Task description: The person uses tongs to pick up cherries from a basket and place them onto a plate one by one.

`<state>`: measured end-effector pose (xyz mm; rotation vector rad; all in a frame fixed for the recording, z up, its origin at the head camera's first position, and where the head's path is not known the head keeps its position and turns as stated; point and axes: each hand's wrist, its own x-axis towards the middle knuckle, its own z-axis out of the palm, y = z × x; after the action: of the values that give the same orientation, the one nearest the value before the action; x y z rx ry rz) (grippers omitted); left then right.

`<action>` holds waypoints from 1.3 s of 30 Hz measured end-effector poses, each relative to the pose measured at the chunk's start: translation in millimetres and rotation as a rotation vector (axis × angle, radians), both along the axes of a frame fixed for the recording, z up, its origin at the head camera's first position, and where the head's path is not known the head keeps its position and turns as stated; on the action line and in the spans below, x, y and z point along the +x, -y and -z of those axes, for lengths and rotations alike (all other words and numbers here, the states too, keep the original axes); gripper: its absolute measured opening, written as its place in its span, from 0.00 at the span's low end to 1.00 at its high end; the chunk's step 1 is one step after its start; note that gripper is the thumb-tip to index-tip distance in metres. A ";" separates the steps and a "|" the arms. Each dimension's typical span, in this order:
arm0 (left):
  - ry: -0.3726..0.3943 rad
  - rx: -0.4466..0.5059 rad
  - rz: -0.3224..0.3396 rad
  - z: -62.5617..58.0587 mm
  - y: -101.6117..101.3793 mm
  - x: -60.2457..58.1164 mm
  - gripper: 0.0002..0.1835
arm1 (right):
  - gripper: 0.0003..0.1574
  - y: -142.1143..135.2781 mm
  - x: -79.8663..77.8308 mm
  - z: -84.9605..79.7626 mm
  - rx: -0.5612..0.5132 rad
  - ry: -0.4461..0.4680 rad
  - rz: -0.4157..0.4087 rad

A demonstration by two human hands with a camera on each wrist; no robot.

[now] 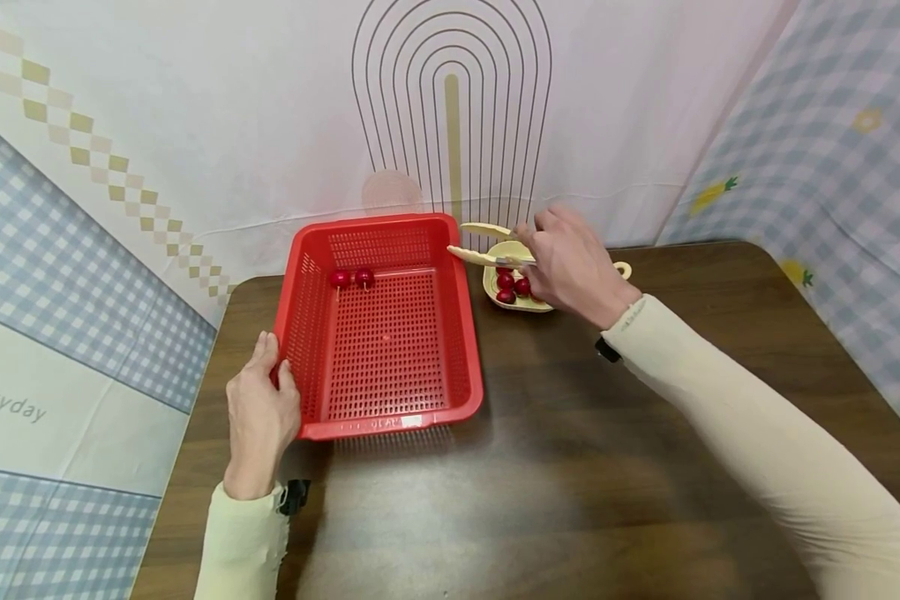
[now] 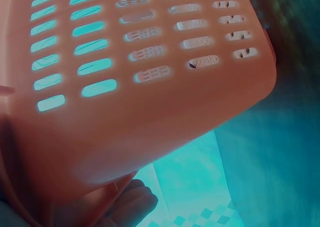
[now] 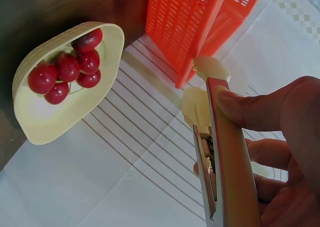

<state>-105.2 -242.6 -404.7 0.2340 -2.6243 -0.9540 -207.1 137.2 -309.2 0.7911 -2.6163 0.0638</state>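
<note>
My left hand (image 1: pixel 262 408) grips the left rim of a red plastic basket (image 1: pixel 468 367), thumb on the rim and fingers outside. Two dark red cherries (image 1: pixel 340 280) with stems lie near the basket's far left corner. In my right hand (image 1: pixel 576 271) is a pair of cream-tipped tongs (image 1: pixel 487 257), pointing left toward the basket's far right corner. Their tips stand apart with nothing between them. Beneath that hand sits a pale yellow dish (image 3: pixel 50 124) holding several cherries (image 3: pixel 67 67). In the left wrist view the slotted basket wall (image 2: pixel 150 112) hides most of the left hand.
Basket and dish stand side by side on a dark wooden table (image 1: pixel 570 467). A white patterned cloth (image 1: pixel 270 125) hangs along the table's back edge, with checked cloth (image 1: pixel 817 150) on the right.
</note>
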 end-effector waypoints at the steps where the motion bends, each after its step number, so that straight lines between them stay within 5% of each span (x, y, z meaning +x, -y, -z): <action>1: -0.014 0.001 -0.009 0.3 -0.2 -0.3 0.25 | 0.19 1.2 -0.1 -0.3 0.001 -0.001 -0.001; 8: -0.162 0.024 -0.086 1.4 -1.5 -1.9 0.19 | 0.21 11.5 -0.4 -2.4 0.009 0.024 0.008; 16: -0.105 0.030 -0.098 -4.9 3.1 2.2 0.18 | 0.21 21.3 -1.3 -4.0 0.027 0.039 0.012; 22: -0.178 0.005 -0.041 -4.6 6.1 -1.3 0.15 | 0.21 27.8 -2.6 -2.9 0.040 0.034 0.000; 28: -0.261 0.003 -0.069 -1.1 4.7 -2.4 0.11 | 0.18 36.4 -2.9 -2.8 0.041 0.023 -0.018; 39: -0.212 -0.005 -0.093 0.5 2.7 -5.5 0.14 | 0.19 48.2 -8.7 -0.7 0.046 0.076 -0.008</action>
<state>-110.7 -245.3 -405.2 0.2381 -2.4007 -0.8896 -215.7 89.0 -308.5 0.8297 -2.6955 0.0371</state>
